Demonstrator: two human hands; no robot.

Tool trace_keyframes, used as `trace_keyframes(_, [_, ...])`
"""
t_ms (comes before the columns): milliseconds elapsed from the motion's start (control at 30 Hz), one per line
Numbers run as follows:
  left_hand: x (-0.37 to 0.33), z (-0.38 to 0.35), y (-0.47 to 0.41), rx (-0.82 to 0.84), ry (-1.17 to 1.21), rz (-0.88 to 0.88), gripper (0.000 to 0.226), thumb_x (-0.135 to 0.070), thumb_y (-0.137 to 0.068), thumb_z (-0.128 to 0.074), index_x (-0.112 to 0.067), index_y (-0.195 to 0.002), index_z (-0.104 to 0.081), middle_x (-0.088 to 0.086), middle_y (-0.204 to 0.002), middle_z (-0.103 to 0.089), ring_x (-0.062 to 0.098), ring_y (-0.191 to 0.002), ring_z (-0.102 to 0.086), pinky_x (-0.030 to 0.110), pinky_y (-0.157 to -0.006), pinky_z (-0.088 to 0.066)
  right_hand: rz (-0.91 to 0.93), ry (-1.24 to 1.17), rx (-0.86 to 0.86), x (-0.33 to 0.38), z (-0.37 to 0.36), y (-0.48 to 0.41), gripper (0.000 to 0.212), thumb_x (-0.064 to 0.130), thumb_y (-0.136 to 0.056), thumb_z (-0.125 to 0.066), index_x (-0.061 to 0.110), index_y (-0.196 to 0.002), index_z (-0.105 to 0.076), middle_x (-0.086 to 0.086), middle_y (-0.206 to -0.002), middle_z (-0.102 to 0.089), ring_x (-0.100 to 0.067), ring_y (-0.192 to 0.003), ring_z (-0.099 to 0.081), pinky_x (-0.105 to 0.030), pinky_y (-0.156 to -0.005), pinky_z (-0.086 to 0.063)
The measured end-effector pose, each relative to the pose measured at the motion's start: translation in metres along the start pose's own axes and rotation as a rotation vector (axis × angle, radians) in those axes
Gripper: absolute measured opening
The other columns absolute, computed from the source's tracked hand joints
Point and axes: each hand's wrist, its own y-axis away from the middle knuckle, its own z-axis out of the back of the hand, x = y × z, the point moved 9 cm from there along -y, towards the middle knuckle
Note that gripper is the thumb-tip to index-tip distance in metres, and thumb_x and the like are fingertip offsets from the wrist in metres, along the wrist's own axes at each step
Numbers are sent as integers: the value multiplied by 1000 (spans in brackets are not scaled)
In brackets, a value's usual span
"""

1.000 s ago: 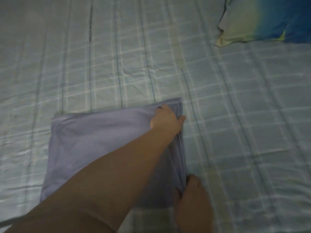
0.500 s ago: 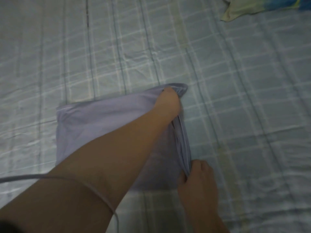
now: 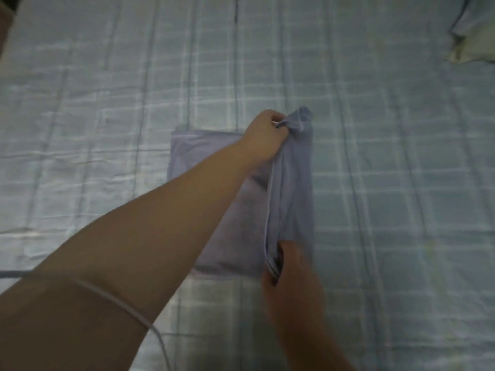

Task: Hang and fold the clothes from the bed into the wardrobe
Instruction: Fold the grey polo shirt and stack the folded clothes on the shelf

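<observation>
A lavender garment [image 3: 241,223] lies partly folded on the checked bed sheet [image 3: 388,183]. My left hand [image 3: 267,135] grips the far right corner of the garment and holds it lifted off the bed. My right hand [image 3: 289,274] pinches the near right corner at the garment's right edge. The right edge stands raised between both hands, leaning over the flat part of the cloth. My left forearm crosses over and hides much of the garment's middle.
A pillow [image 3: 471,41] lies at the far right corner of the bed. A thin white cable [image 3: 128,311] drapes over my left forearm. The light blue checked sheet spreads all around the garment.
Both hands have raised the garment's right edge off the bed and drawn it leftwards over the flat part. The camera has tilted, so the pillow sits further to the corner.
</observation>
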Motion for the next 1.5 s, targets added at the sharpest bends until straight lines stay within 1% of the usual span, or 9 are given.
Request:
trace_keyframes(300, [137,161,1,3,208,200,19,-7,-89,-53,-13,-100,-67,17,-97,-69,27,-83,-65,38,-67,-50,157,128,74,127,-134,10,51,25,-62,-77,29,-101,-44,7,-88,-58,-23,-77,-64,-31,-54,-49])
trace_keyframes(500, [200,173,-2,80,298,246,17,-4,-86,-60,-16,-81,-71,6,-83,-71,20,-79,-68,38,-76,-56,111,168,202,136,-204,11,39,20,-77,-62,29,-111,-45,4,-106,-54,-24,-97,-59,-39,-71,-52])
trace_keyframes(633, [214,188,-12,-68,88,207,24,-20,-80,-74,-14,-99,-60,-4,-89,-63,8,-78,-60,25,-67,-50,130,290,199,140,-211,13,50,19,-64,-67,25,-111,-49,2,-97,-57,-24,-88,-61,-38,-67,-54])
trace_keyframes(833, [221,198,-11,-120,-11,252,40,-18,-84,-64,-10,-122,-54,4,-104,-63,21,-94,-61,26,-75,-44,168,307,181,145,-199,17,58,26,-61,-51,24,-119,-56,3,-100,-59,-23,-92,-59,-36,-72,-54])
trace_keyframes(967, [215,208,30,-202,-100,121,63,-16,-89,-62,-11,-146,-37,10,-127,-53,23,-109,-56,32,-91,-45,178,165,31,126,-152,14,52,20,-64,-42,20,-111,-64,-4,-104,-62,-29,-97,-58,-38,-80,-53])
trace_keyframes(1100, [176,193,115,-221,-365,-317,48,0,-85,-53,1,-133,-53,23,-133,-53,38,-125,-49,37,-111,-33,276,270,-51,87,-104,11,58,18,-64,-43,11,-117,-64,-11,-120,-58,-32,-110,-52,-38,-95,-42])
trace_keyframes(1233, [163,114,198,146,-632,-700,53,-22,-90,-55,1,-138,-52,23,-145,-48,40,-138,-40,47,-118,-27,463,413,123,53,-97,9,63,13,-73,-52,5,-136,-54,-15,-145,-47,-35,-140,-35,-46,-116,-29])
trace_keyframes(1367, [209,71,235,364,-941,-645,86,-59,-92,-50,-11,-157,-21,12,-163,-20,32,-151,-16,49,-121,-18,632,648,304,25,-105,6,69,29,-86,-50,7,-150,-36,-15,-157,-33,-35,-147,-25,-53,-116,-27])
trace_keyframes(1500, [233,78,229,385,-973,-576,95,-61,-89,-54,-10,-157,-13,15,-164,-12,33,-152,-8,50,-122,-15,667,773,352,5,-104,2,64,19,-92,-47,8,-153,-29,-15,-158,-30,-35,-145,-30,-51,-116,-29])
